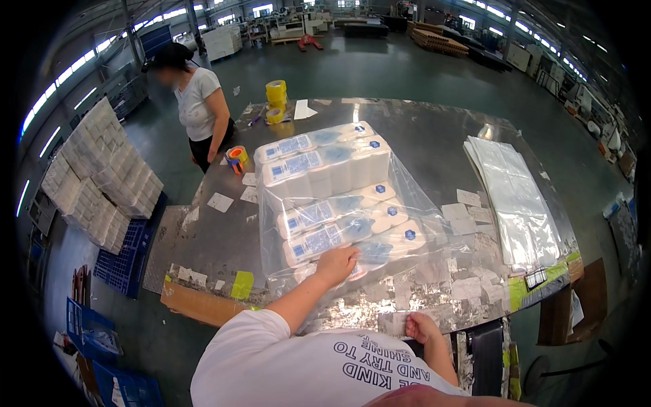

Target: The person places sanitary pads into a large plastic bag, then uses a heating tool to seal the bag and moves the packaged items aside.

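Several white packs of paper rolls point(325, 171) with blue print sit in rows inside a large clear plastic bag point(424, 216) on the table. My left hand point(337, 265) reaches over the nearest row, its fingers closed on the bag's film near the front packs. My right hand point(422, 327) is at the table's near edge, to the right of the bag, with curled fingers. Whatever lies inside that hand, if anything, is hidden.
Flat clear bags point(515, 203) lie stacked at the table's right. Yellow tape rolls point(276, 91) stand at the far edge, and a tape dispenser point(237, 157) rests at the left. A co-worker point(198, 102) stands beyond the left edge, near wrapped packs point(102, 176) on a blue pallet point(129, 254).
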Available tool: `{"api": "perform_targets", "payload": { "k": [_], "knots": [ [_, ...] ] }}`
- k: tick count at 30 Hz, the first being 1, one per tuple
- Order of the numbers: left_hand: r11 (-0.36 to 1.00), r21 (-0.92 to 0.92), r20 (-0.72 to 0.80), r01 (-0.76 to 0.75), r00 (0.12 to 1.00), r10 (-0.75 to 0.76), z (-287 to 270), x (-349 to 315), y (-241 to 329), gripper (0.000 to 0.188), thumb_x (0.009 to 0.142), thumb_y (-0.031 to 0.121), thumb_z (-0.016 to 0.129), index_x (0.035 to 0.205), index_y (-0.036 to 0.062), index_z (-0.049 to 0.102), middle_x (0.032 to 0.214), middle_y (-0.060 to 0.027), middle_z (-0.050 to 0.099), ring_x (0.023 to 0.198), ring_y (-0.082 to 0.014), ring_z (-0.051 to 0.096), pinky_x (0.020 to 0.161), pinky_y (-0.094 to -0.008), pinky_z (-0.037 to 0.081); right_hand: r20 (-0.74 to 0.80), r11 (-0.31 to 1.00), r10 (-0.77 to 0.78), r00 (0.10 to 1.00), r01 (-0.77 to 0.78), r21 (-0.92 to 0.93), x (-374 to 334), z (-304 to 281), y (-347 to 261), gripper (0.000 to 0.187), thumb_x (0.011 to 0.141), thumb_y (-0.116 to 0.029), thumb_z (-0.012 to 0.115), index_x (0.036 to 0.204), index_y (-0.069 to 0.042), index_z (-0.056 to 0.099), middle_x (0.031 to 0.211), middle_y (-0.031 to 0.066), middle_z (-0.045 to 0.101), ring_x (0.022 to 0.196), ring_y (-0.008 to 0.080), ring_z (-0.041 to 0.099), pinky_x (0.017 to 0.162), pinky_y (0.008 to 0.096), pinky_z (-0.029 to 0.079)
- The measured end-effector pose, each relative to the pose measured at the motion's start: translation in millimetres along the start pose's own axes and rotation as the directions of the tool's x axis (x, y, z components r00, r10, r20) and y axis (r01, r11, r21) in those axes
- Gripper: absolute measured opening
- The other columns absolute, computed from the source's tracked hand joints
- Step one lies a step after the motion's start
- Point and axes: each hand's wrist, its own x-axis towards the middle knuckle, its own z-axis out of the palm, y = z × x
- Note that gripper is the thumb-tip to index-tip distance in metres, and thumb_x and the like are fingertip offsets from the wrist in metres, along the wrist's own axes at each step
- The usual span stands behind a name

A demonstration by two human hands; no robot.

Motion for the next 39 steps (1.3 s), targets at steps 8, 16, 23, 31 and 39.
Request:
{"api": "perform_targets", "payload": {
  "k": [8,16,23,31,39],
  "knots": [
    [1.000,0.011,-0.025,-0.002,1.000,0.002,1.6,2.3,10.9,0.026,0.086,0.024,0.053,0.104,0.0131,0.068,0.089,-0.0140,0.068,0.085,-0.0354,0.063,0.075,-0.0452,0.049,-0.097,1.000,-0.009,0.995,0.010,0.006,6.8,-8.4,11.1,0.018,0.094,-0.021,0.051,0.083,-0.008,0.059,0.064,0.0025,0.059,0.054,0.0169,0.057,0.051,0.0308,0.050],
    [0.998,-0.065,-0.038,0.014,0.999,-0.016,10.0,3.0,-1.1,0.024,0.082,0.015,0.057,0.102,0.0082,0.067,0.089,-0.0139,0.068,0.080,-0.0320,0.064,0.071,-0.0384,0.049,-0.195,0.978,-0.117,0.974,0.079,-0.193,8.4,17.7,13.5,0.014,0.088,-0.018,0.054,0.082,-0.006,0.059,0.060,0.0032,0.057,0.047,0.0159,0.056,0.045,0.0290,0.047],
    [0.995,-0.103,-0.048,-0.015,0.999,0.010,12.7,5.9,1.9,0.025,0.081,0.011,0.056,0.102,0.0040,0.067,0.087,-0.0150,0.068,0.075,-0.0291,0.065,0.070,-0.0362,0.049,-0.367,0.794,-0.438,0.821,0.161,-0.586,-30.1,3.7,-16.9,0.014,0.089,-0.015,0.055,0.083,-0.003,0.060,0.064,0.0044,0.060,0.052,0.0131,0.056,0.049,0.0278,0.046],
    [0.984,-0.175,-0.010,0.032,0.999,-0.035,10.7,1.9,2.3,0.028,0.084,0.008,0.050,0.105,-0.0025,0.064,0.084,-0.0120,0.065,0.072,-0.0191,0.058,0.069,-0.0309,0.046,-0.605,0.603,-0.788,0.113,-0.057,-0.796,-149.8,-103.6,-67.1,0.021,0.083,-0.020,0.054,0.093,-0.005,0.064,0.093,0.0177,0.067,0.089,0.0358,0.063,0.078,0.0423,0.049],
    [0.992,-0.127,-0.009,-0.023,1.000,0.022,15.6,6.0,-2.9,0.025,0.084,0.010,0.053,0.104,0.0005,0.065,0.083,-0.0161,0.067,0.073,-0.0276,0.063,0.068,-0.0353,0.048,-0.759,0.864,-0.397,-0.516,-0.488,-0.120,-324.4,-183.4,-6.0,0.035,0.084,-0.027,0.055,0.115,-0.013,0.062,0.119,0.0130,0.059,0.112,0.0355,0.055,0.092,0.0512,0.045]
  ]
}}
